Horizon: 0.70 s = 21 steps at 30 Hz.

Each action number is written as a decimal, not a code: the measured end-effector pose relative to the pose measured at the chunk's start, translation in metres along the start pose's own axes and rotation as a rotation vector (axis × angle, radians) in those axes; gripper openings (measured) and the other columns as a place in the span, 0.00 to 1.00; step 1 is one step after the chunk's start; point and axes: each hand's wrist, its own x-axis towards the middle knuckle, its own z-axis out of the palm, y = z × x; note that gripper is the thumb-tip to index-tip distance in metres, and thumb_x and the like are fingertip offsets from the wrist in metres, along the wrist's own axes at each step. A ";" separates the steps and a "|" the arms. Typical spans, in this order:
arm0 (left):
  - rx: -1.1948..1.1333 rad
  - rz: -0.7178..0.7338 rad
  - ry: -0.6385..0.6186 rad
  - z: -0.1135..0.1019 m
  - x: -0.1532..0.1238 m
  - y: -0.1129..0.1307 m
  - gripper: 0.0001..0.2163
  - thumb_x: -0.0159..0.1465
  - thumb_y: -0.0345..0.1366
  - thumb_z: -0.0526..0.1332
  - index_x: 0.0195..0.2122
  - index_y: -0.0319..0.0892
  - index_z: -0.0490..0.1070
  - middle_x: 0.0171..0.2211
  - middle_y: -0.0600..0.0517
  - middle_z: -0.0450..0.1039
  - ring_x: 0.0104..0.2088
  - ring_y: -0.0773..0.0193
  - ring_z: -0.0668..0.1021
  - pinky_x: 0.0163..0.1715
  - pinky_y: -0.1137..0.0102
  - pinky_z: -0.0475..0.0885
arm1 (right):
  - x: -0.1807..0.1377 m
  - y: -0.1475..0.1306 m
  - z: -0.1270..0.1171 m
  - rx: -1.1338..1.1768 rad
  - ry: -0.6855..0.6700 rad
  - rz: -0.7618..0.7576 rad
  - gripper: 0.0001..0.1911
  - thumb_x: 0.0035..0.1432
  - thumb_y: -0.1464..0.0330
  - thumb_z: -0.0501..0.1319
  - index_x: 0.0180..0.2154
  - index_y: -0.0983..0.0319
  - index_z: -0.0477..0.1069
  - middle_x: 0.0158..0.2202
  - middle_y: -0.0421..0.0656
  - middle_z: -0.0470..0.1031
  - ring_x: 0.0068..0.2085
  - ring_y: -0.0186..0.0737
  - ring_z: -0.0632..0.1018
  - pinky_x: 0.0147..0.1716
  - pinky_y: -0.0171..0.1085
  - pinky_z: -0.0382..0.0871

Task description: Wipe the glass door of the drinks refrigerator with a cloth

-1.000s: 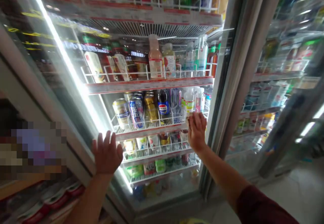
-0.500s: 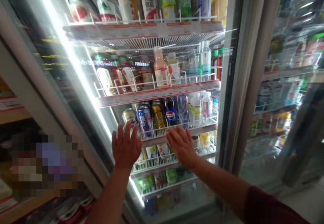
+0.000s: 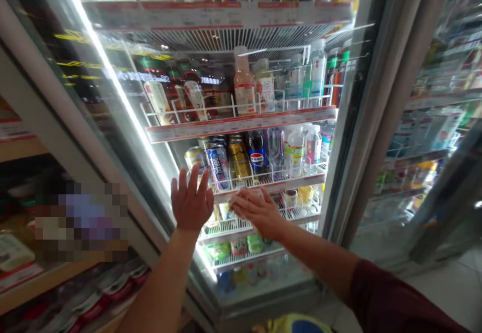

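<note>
My left hand (image 3: 191, 200) rests with its fingers spread against the glass door (image 3: 259, 293) of a lit drinks cooler. Fingers together and nearly flat, my right hand (image 3: 261, 215) presses a small pale cloth (image 3: 254, 192) to the same pane; most of the cloth is hidden under the fingers. Behind the glass, just above the hands, stand a blue can (image 3: 219, 167), a gold can (image 3: 238, 158) and a dark Pepsi bottle (image 3: 257, 154).
Several wire shelves hold bottles, among them a pink bottle (image 3: 244, 84). A metal door frame (image 3: 380, 102) runs down the right side. At left is a wooden shelf (image 3: 22, 152) with goods. Something yellow and blue (image 3: 297, 323) shows at the bottom edge.
My right hand has slid left with the cloth, nearer my left hand. The left hand stays spread on the glass. The view has tipped downward, bringing the yellow and blue thing into sight.
</note>
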 end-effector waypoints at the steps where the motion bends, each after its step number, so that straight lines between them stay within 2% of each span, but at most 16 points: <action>1: -0.001 -0.001 -0.003 0.000 0.000 0.000 0.25 0.75 0.38 0.59 0.73 0.47 0.64 0.75 0.43 0.62 0.80 0.49 0.52 0.78 0.44 0.43 | 0.001 0.000 0.001 0.011 -0.008 0.021 0.32 0.69 0.73 0.61 0.70 0.47 0.67 0.71 0.30 0.72 0.77 0.41 0.62 0.81 0.52 0.44; 5: 0.048 0.016 0.016 -0.001 0.003 -0.003 0.27 0.75 0.38 0.59 0.75 0.49 0.61 0.76 0.43 0.61 0.79 0.47 0.55 0.77 0.44 0.47 | 0.016 0.011 0.000 0.011 0.136 0.233 0.37 0.68 0.72 0.60 0.76 0.58 0.58 0.74 0.46 0.68 0.79 0.49 0.58 0.78 0.53 0.56; 7: 0.071 0.047 0.036 -0.005 0.006 -0.003 0.29 0.75 0.37 0.59 0.76 0.50 0.59 0.76 0.43 0.61 0.80 0.48 0.54 0.77 0.45 0.48 | 0.020 0.010 0.003 0.016 0.163 0.176 0.36 0.69 0.73 0.57 0.76 0.61 0.58 0.74 0.48 0.67 0.80 0.48 0.57 0.77 0.51 0.59; 9: 0.045 0.050 0.054 -0.008 0.006 0.005 0.31 0.75 0.37 0.58 0.78 0.51 0.54 0.76 0.43 0.59 0.80 0.48 0.52 0.77 0.44 0.50 | 0.020 0.003 0.009 0.029 0.112 0.063 0.34 0.69 0.73 0.56 0.74 0.61 0.62 0.74 0.46 0.68 0.79 0.45 0.58 0.76 0.47 0.61; 12: -0.100 0.070 0.056 -0.008 0.001 0.034 0.33 0.76 0.37 0.54 0.80 0.49 0.45 0.78 0.40 0.53 0.80 0.49 0.53 0.75 0.43 0.56 | 0.020 -0.009 0.018 0.063 0.040 0.001 0.31 0.70 0.72 0.57 0.72 0.66 0.64 0.74 0.51 0.67 0.78 0.43 0.60 0.75 0.44 0.63; 15: -0.233 0.202 0.005 0.004 -0.009 0.072 0.33 0.77 0.38 0.50 0.81 0.46 0.41 0.78 0.37 0.53 0.79 0.50 0.54 0.74 0.45 0.61 | 0.021 -0.003 0.016 0.114 0.019 -0.013 0.34 0.71 0.67 0.56 0.73 0.74 0.59 0.75 0.58 0.65 0.79 0.43 0.59 0.74 0.44 0.64; 18: -0.199 0.194 -0.034 0.019 -0.020 0.096 0.33 0.76 0.39 0.54 0.80 0.44 0.46 0.76 0.37 0.59 0.80 0.47 0.52 0.76 0.41 0.55 | 0.008 0.026 -0.002 0.072 -0.026 0.010 0.37 0.72 0.65 0.58 0.76 0.72 0.54 0.75 0.56 0.65 0.79 0.42 0.58 0.77 0.47 0.58; 21: -0.085 0.160 -0.078 0.026 -0.027 0.099 0.29 0.72 0.34 0.63 0.74 0.49 0.63 0.73 0.41 0.66 0.79 0.45 0.56 0.78 0.42 0.52 | -0.023 0.061 -0.023 -0.051 0.010 0.059 0.34 0.73 0.64 0.61 0.76 0.62 0.57 0.73 0.48 0.70 0.77 0.40 0.63 0.80 0.48 0.44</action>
